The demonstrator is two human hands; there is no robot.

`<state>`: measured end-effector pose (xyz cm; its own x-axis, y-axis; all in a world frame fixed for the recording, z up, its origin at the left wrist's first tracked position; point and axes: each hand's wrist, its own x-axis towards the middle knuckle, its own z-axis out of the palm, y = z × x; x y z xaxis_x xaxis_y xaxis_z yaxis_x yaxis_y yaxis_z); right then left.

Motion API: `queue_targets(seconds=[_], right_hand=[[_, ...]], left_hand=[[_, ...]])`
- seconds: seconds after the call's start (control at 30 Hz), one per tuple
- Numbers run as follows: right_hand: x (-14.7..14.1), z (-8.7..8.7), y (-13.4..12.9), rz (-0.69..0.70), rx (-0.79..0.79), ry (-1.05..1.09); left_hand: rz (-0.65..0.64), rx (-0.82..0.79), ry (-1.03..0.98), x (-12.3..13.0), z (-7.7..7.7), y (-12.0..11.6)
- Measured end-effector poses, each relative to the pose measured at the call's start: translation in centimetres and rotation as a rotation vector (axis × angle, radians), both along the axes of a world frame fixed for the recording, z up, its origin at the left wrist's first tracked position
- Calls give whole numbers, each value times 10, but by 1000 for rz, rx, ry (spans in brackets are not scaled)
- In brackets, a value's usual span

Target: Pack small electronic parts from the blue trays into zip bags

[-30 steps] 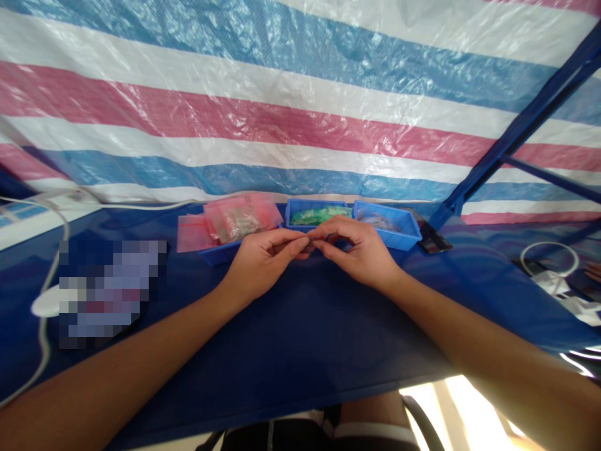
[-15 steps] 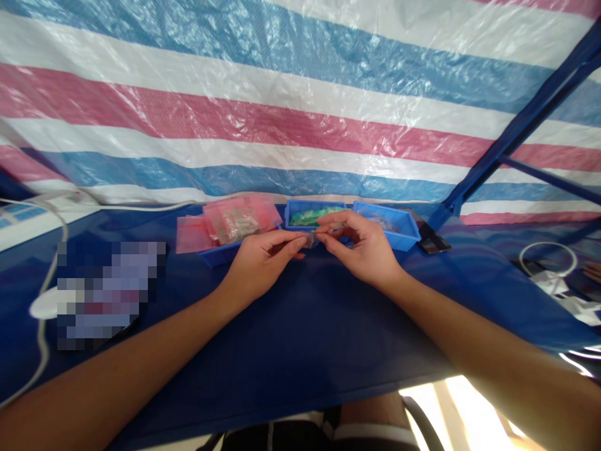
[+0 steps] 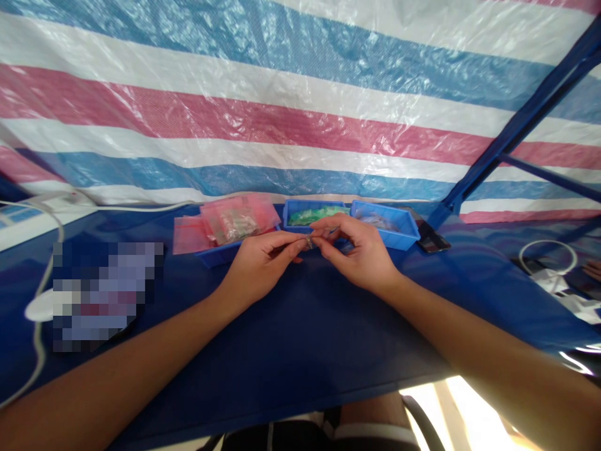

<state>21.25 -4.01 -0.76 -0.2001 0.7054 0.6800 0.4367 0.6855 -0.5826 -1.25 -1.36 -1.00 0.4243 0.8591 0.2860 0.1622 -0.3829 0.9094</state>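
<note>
Between my fingertips, over the table's middle, is a small shiny metallic-looking piece (image 3: 308, 242), too small to name. My left hand (image 3: 260, 262) pinches it from the left with thumb and forefinger. From the right, the thumb and forefinger of my right hand (image 3: 359, 249) close on its other side. Just behind the hands stand a blue bin (image 3: 293, 204) with green packets (image 3: 312, 215) and a second blue bin (image 3: 399, 239) with small clear packets. Beyond my left hand, pink plastic bags (image 3: 239, 219) lie heaped on another blue bin (image 3: 211, 258).
A pixelated object (image 3: 113, 288) lies left on the blue table (image 3: 300, 351), beside a white round thing (image 3: 40, 309) and a white cable (image 3: 40, 351). A dark phone-like slab (image 3: 432, 239) rests by the right bin. A striped tarp (image 3: 282, 125) hangs behind; another person's hand (image 3: 592, 269) shows far right.
My hands have come slightly closer together, the right one shifting a little left and down. The small piece shows less between the fingertips. The view has drifted slightly.
</note>
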Motion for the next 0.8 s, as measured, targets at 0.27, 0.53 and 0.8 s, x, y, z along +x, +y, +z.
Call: queue_targets(seconds=[0.27, 0.53, 0.8], right_hand=[[3, -2, 1, 10, -18, -29], [0, -1, 1, 6, -52, 88], [5, 7, 0, 66, -27, -56]], left_hand=[[16, -11, 5, 0, 3, 0], [21, -47, 2, -1, 1, 2], [-15, -102, -38, -2, -3, 6]])
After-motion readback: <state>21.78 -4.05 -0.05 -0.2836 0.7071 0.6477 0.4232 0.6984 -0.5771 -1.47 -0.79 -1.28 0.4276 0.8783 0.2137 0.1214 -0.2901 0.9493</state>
